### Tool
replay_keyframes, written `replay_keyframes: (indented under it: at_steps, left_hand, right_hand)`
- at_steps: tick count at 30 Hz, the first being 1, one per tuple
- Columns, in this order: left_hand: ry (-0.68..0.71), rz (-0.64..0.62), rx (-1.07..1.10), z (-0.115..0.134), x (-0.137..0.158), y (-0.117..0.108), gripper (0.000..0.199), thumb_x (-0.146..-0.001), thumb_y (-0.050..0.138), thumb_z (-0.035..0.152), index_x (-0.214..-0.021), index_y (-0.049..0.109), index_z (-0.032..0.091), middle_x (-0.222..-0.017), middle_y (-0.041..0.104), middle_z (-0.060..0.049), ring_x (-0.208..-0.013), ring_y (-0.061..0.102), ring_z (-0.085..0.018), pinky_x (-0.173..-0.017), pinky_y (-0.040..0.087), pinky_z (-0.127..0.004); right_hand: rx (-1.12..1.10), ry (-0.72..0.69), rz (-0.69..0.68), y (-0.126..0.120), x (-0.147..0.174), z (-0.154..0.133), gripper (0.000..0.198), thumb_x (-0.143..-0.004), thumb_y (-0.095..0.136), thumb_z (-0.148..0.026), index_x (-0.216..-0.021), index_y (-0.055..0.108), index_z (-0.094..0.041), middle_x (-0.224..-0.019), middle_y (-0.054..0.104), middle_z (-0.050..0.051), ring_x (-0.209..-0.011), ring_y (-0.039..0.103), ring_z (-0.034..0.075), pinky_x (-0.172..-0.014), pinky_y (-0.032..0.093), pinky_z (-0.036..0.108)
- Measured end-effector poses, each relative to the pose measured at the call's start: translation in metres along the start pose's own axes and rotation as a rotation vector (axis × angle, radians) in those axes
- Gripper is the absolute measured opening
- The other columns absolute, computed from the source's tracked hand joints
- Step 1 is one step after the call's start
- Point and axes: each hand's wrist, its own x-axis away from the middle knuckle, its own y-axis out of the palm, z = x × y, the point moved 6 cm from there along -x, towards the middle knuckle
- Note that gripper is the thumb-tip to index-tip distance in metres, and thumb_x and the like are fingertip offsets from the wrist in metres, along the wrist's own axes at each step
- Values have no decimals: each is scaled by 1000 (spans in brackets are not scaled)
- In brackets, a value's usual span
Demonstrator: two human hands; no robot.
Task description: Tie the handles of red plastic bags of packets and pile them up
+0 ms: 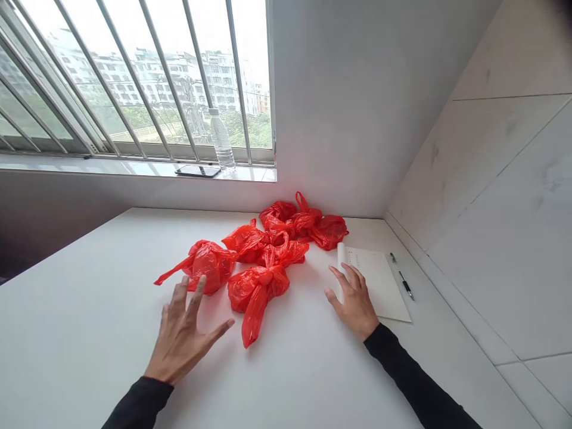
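Several knotted red plastic bags lie in a cluster on the white table point(89, 310); what they contain is hidden. My left hand point(183, 333) is open with fingers spread, in front of the leftmost red plastic bag point(212, 265). Between my hands sits the nearest red plastic bag point(261, 286), its tied end pointing toward me. My right hand point(355, 301), open and holding nothing, is over the left edge of a notepad point(386, 286) whose cover is folded back. Farther back, more red bags point(304, 220) are bunched near the wall.
Two pens lie right of the notepad, a black one point(406, 286) and a smaller-looking one point(392, 258). A clear water bottle point(221, 143) and a phone point(198, 171) rest on the windowsill point(254, 174). Walls bound the table at the back and right.
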Motion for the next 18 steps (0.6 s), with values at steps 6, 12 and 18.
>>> replay_keyframes:
  at_steps: [6, 12, 18]
  left_hand:
    - [-3, -184, -82, 45, -81, 76, 94, -80, 62, 51, -161, 20, 25, -165, 21, -18, -152, 12, -45, -116, 18, -68]
    - [11, -170, -46, 109, -135, 114, 92, -82, 60, 55, -159, 27, 18, -161, 24, -23, -151, 15, -48, -118, 15, -63]
    - [8, -146, 11, 151, -149, 136, 90, -83, 61, 53, -158, 28, 17, -161, 22, -24, -151, 15, -47, -120, 14, -60]
  right_hand:
    - [282, -103, -123, 16, 24, 18, 51, -102, 40, -38, -151, 46, -24, -161, 32, 10, -149, 29, 31, -120, 30, 55]
    - [320, -98, -54, 14, 29, 10, 50, -101, 42, -33, -150, 48, -25, -159, 36, 7, -147, 34, 30, -117, 36, 53]
    - [300, -102, -3, 4, 36, -3, 47, -98, 47, -32, -145, 53, -25, -151, 49, 7, -138, 46, 29, -113, 41, 51]
